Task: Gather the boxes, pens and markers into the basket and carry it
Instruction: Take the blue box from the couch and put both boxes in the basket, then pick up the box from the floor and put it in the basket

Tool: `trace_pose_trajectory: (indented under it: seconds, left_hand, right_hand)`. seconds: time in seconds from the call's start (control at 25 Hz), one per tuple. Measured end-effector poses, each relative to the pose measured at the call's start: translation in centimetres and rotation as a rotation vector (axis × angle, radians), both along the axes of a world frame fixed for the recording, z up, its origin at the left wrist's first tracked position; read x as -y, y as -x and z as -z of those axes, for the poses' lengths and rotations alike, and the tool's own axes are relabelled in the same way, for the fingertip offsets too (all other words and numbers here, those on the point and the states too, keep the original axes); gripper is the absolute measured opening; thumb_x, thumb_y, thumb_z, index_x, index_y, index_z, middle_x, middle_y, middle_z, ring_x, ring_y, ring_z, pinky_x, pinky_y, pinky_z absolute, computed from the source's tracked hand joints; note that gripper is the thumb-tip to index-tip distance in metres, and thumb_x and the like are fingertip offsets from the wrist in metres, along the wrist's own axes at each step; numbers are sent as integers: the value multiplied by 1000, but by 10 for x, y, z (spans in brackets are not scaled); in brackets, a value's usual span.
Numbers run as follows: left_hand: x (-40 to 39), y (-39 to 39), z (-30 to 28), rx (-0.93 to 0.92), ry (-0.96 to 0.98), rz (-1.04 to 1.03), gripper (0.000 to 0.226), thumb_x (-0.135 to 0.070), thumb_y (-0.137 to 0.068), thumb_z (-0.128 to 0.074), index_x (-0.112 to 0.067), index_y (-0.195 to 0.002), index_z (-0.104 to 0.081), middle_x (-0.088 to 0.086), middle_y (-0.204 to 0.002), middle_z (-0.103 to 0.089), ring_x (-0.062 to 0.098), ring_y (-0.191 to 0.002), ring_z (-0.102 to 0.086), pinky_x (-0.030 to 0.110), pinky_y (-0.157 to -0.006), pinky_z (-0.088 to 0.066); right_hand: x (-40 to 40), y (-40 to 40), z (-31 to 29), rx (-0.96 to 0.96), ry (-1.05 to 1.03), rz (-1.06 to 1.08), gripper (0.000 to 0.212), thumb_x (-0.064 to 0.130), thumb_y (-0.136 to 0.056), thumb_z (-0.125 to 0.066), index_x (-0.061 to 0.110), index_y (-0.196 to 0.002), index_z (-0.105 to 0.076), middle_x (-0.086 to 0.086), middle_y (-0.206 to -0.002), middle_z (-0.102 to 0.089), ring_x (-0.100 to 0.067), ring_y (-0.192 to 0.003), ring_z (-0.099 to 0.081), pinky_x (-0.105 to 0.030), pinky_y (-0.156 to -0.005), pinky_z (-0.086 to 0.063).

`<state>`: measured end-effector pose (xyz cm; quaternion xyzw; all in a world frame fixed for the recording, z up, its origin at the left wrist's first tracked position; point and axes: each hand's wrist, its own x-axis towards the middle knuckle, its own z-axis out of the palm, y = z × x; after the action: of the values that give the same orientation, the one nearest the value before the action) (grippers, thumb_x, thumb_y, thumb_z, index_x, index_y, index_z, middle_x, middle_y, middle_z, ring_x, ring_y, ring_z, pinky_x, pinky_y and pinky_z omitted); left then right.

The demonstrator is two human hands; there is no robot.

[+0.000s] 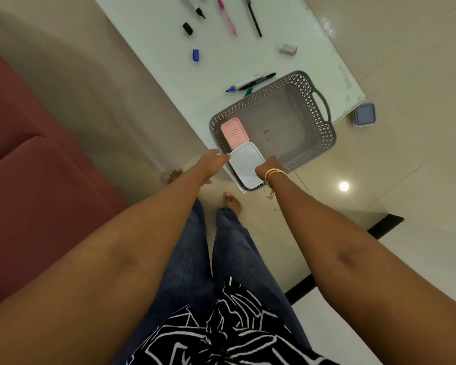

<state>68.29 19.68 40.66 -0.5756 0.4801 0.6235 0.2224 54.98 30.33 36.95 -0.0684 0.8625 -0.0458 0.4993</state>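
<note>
Basket: grey lattice basket with a loop handle at its far end, sitting on the near corner of the worktop and jutting past the edge.
Pink box: pink-lidded box lies flat inside the basket at its near left corner.
White box: white box is held tilted over the basket's near rim, its far end just beside the pink box.
Left hand: left hand grips the white box's left edge with curled fingers.
Right hand: right hand holds the box's right edge, fingers curled over it; bangles on the wrist.
Blue-grey box: blue-grey lidded box shows just past the worktop's right corner, apart from the basket; whether it rests on the floor I cannot tell.
Markers near basket: blue-tipped marker and black marker lie side by side just beside the basket's far left wall, with a green cap against it.
Far pens: pink pen and black pen lie near each other at the worktop's far end, well apart from the basket.
Loose bits: black cap, blue cap, a black-tipped marker at the top edge, and a small silver-red item.
Surroundings: red sofa to the left, glossy floor below.
</note>
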Motion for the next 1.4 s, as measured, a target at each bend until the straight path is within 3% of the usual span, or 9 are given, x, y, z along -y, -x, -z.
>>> trace_pose_trajectory:
  seconds: [0.08,0.16,0.24,0.32,0.44,0.72,0.96,1.16,1.4]
  left_hand:
    - [6,4,-13,-8,38,-5,47,-38,-97,-47,-18,-139,-41,7,-141,-44,29,-127,-46,48,-97,-42]
    - [14,8,-22,-38,128,73,17,-33,-97,-47,-18,-101,-55,7,-107,-56,27,-108,-52,42,-90,-44]
    - [20,14,-28,-65,182,169,22,-27,-97,-46,-20,-76,-49,1,-83,-51,23,-95,-50,35,-82,-41]
    - [25,22,-31,-62,214,319,24,-25,-96,-45,-6,-97,-59,15,-104,-61,29,-102,-55,36,-88,-43]
    - [20,41,-30,-53,347,620,45,-27,-96,-46,-5,-135,-46,19,-141,-48,36,-128,-47,40,-106,-37]
    - [-67,133,-23,-231,509,966,44,-27,-96,-45,-9,-137,-43,18,-141,-46,36,-127,-46,44,-105,-38]
    - [-167,252,-29,-246,655,1052,52,-29,-97,-43,-12,-145,-32,12,-158,-23,31,-143,-26,54,-111,-30]
    - [-216,347,-37,-186,575,989,58,-35,-98,-40,-14,-150,-25,13,-160,-17,30,-147,-18,53,-117,-22]
    - [-228,425,-21,-34,664,880,56,-40,-98,-39,-20,-148,-25,6,-159,-23,30,-144,-25,61,-110,-21]
  right_hand:
    - [-5,-2,-14,-12,33,-9,46,8,-90,-52,0,-133,-40,-22,-132,-53,-40,-119,-54,-39,-85,-48]
    - [-9,-5,-25,-31,64,-9,42,8,-89,-52,-2,-129,-45,-23,-129,-55,-40,-114,-55,-37,-79,-45]
    - [-12,-5,-34,-52,80,12,36,7,-88,-51,-2,-123,-51,-25,-124,-58,-39,-106,-57,-34,-76,-43]
    - [-16,-6,-40,-67,91,106,35,6,-87,-51,-2,-121,-54,-24,-123,-59,-38,-105,-57,-33,-78,-42]
    - [-26,-7,-45,-124,153,303,37,5,-85,-49,2,-122,-54,-22,-124,-58,-37,-110,-56,-33,-83,-45]
    - [-107,49,-40,-204,232,535,41,5,-87,-50,9,-129,-52,-16,-126,-57,-32,-114,-56,-36,-92,-48]
    - [-231,167,-47,-243,270,643,40,4,-86,-46,9,-124,-57,-11,-105,-62,-27,-92,-58,-32,-82,-50]
    - [-289,275,-60,-234,311,628,37,6,-86,-45,13,-119,-59,5,-79,-53,-11,-66,-52,-24,-63,-45]
    - [-293,376,-40,-178,332,580,34,8,-86,-48,14,-117,-60,-6,-104,-59,-22,-83,-56,-20,-61,-41]
